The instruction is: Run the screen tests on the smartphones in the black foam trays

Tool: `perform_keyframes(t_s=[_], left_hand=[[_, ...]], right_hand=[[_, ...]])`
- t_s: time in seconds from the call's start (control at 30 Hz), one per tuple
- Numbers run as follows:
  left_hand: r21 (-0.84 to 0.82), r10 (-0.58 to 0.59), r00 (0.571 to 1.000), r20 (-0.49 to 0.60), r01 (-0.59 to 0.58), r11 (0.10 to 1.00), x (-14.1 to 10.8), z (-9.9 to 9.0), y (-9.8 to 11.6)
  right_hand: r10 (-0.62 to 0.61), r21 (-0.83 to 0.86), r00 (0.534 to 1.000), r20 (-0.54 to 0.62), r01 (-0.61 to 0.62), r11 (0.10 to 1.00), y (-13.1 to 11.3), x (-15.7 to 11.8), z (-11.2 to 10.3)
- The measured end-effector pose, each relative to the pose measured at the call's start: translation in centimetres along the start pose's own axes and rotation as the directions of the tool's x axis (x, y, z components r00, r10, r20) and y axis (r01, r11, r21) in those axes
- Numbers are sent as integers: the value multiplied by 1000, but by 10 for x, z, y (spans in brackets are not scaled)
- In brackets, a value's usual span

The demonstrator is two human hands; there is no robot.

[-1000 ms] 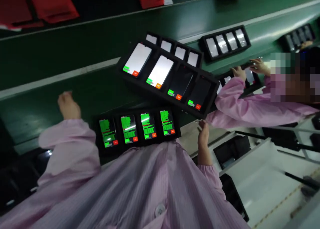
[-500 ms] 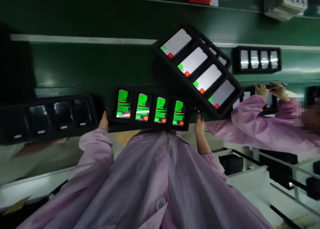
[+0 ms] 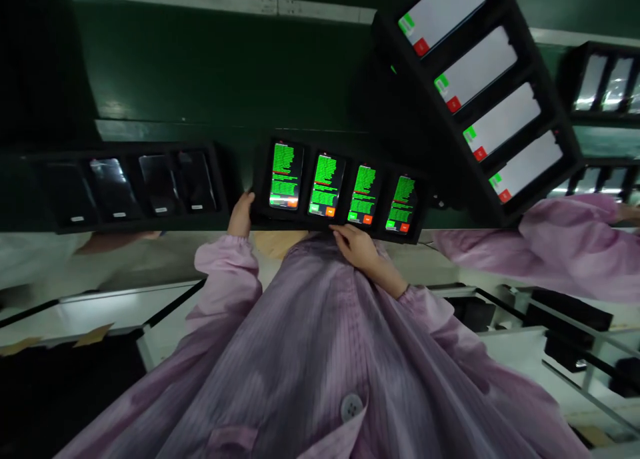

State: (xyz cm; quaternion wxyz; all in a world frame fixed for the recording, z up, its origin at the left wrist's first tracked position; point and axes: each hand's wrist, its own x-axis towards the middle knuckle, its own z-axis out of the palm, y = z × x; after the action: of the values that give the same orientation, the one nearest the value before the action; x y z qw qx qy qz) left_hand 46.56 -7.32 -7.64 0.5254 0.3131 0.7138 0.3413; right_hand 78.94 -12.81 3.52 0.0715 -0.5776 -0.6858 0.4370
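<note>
Though askew, tray (image 3: 463, 49) near green-screened phones (image 3: 325, 182)

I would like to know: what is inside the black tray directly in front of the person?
The black tray holds four phones side by side, screens up, showing green text. Their undersides, and the tray floor beneath them, are covered and cannot be seen.

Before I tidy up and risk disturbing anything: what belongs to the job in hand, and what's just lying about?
Probably the job:
middle phone tray, left hand at its left end, right hand at its near edge

Perhaps just lying about, untouched by those hands:
slanted phone tray
left phone tray
phone tray at upper right
</note>
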Motion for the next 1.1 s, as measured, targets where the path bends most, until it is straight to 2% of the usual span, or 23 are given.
perform_keyframes(t_s=[0.07, 0.13, 0.47, 0.63, 0.77, 0.9, 1.0, 1.1], left_hand=[[27, -7, 1000, 29, 6, 1000, 5, -2, -3], [30, -42, 998, 55, 40, 999, 8, -1, -5], [21, -40, 991, 126, 37, 999, 14, 3, -7], [33, -27, 994, 105, 24, 999, 10, 5, -4], [49, -41, 998, 40, 39, 998, 10, 9, -3], [73, -44, 999, -13, 45, 996, 11, 12, -4], [66, -29, 1000, -6, 30, 997, 10, 12, -3], [69, -24, 999, 31, 22, 997, 7, 11, 0]], right_hand=[[18, -69, 994, 109, -11, 998, -12, 6, 6], [38, -129, 988, 152, -18, 991, -20, 11, 8], [109, -238, 966, 234, -52, 970, -55, 35, 17], [142, -273, 945, 295, -59, 960, -76, 46, 21], [154, -263, 954, 259, -84, 961, -77, 44, 21], [238, -283, 957, 168, -184, 941, -68, 39, 18], [281, -307, 950, 136, -229, 924, -64, 39, 17], [312, -340, 935, 166, -243, 909, -67, 44, 17]])
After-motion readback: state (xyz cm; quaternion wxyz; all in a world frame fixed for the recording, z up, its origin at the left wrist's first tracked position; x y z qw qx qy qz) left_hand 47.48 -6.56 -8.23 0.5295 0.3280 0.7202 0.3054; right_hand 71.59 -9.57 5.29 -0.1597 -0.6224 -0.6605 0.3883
